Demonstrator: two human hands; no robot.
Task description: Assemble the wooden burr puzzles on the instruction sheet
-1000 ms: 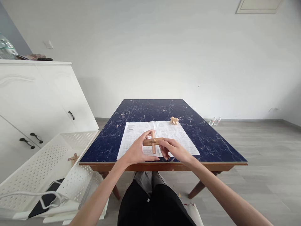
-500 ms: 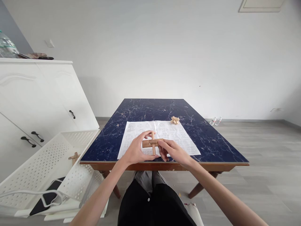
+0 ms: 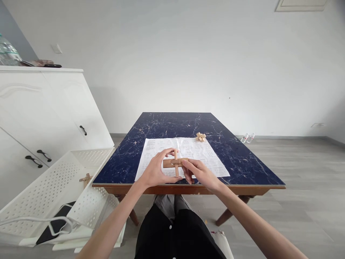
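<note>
Above the sheet's near edge I hold a cross of wooden puzzle pieces [image 3: 168, 163], one bar lying sideways and a thinner one crossing it front to back. My left hand [image 3: 155, 171] grips the thin bar by its two ends, fingers at the far end and thumb at the near one. The right end of the sideways bar is pinched in my right hand [image 3: 199, 172]; its other fingers curl underneath, partly hidden. Below both hands lies a printed white sheet [image 3: 212, 162]. An assembled wooden burr puzzle [image 3: 200, 136] rests at its far right corner.
The sheet lies on a blue marbled table [image 3: 169, 124]. To the left stands a white perforated basket [image 3: 51, 181] with a wooden piece [image 3: 86, 178] and a white cable. Behind it is a white cabinet [image 3: 54, 104]. Two bottles [image 3: 248, 137] stand by the wall.
The sideways bar has turned a little between my fingers, so its notch by the crossing shows more. Both hands keep their grip; the view has shifted slightly.
</note>
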